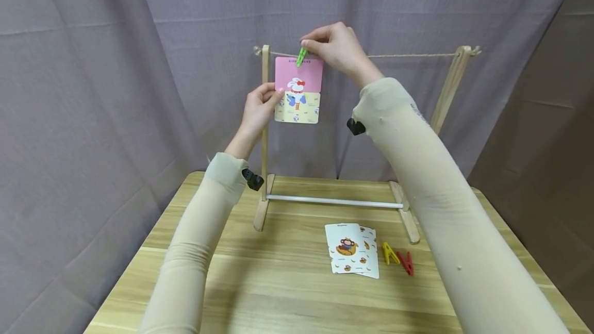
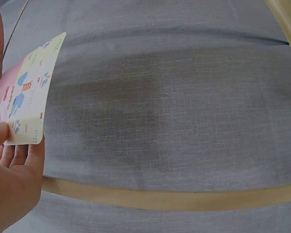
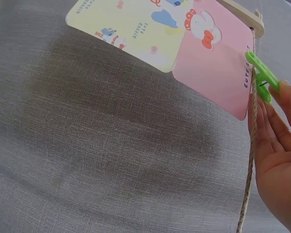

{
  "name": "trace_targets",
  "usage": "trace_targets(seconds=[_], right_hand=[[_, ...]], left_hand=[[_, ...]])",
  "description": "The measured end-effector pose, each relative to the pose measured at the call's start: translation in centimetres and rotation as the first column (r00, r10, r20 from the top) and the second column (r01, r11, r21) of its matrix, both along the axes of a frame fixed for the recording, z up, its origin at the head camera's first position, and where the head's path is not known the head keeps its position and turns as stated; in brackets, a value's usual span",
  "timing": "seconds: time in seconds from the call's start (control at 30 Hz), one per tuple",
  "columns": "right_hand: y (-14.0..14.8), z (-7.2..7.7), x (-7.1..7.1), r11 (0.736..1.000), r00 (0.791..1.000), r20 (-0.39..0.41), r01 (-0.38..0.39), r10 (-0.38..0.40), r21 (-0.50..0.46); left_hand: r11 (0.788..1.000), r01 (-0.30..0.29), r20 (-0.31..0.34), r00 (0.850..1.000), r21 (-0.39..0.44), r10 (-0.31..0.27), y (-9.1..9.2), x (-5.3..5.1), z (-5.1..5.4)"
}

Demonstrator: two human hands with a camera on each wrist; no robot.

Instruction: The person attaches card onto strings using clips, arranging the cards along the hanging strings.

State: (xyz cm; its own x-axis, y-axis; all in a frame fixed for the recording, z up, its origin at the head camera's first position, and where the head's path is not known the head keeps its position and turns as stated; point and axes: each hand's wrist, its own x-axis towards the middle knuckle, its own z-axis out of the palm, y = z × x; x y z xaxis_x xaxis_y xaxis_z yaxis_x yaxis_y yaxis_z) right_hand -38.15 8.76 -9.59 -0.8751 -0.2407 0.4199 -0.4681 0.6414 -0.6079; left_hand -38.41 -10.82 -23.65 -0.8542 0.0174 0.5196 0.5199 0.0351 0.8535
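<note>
A pink and yellow rabbit card (image 1: pixel 312 77) hangs upright at the rope's left end, its pink half on top. My left hand (image 1: pixel 261 110) pinches the card's left edge, thumb in front and fingers behind, as the left wrist view also shows on the card (image 2: pixel 36 92). At the card's top edge my right hand (image 1: pixel 337 49) pinches a green clothespin (image 1: pixel 301 57) between thumb and fingers. In the right wrist view the clothespin (image 3: pixel 263 73) lies across the rope (image 3: pixel 253 141) and the card's edge; whether it clamps both I cannot tell.
The wooden rack (image 1: pixel 265 143) stands on the table (image 1: pixel 278 293), a white bar (image 1: pixel 334 201) joining its feet. Two overlapping monkey cards (image 1: pixel 341 256) lie in front of it, with a yellow clothespin (image 1: pixel 390 254) and a red clothespin (image 1: pixel 406 263) to their right. A grey curtain (image 1: pixel 185 66) hangs behind.
</note>
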Motion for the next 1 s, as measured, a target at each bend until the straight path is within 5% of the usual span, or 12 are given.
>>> trace_targets(seconds=[0.6,1.0], right_hand=[[-0.34,-0.44,-0.19,0.996,0.996,0.012,-0.089,0.089,0.010],[-0.52,-0.93,-0.40,0.996,0.998,0.041,-0.056,0.053,0.063]], left_hand=[[1.000,-0.011,0.019,1.000,0.015,0.010,-0.68,-0.22,-0.21],[1.000,-0.009,0.011,1.000,-0.008,0.009,-0.95,0.04,-0.44]])
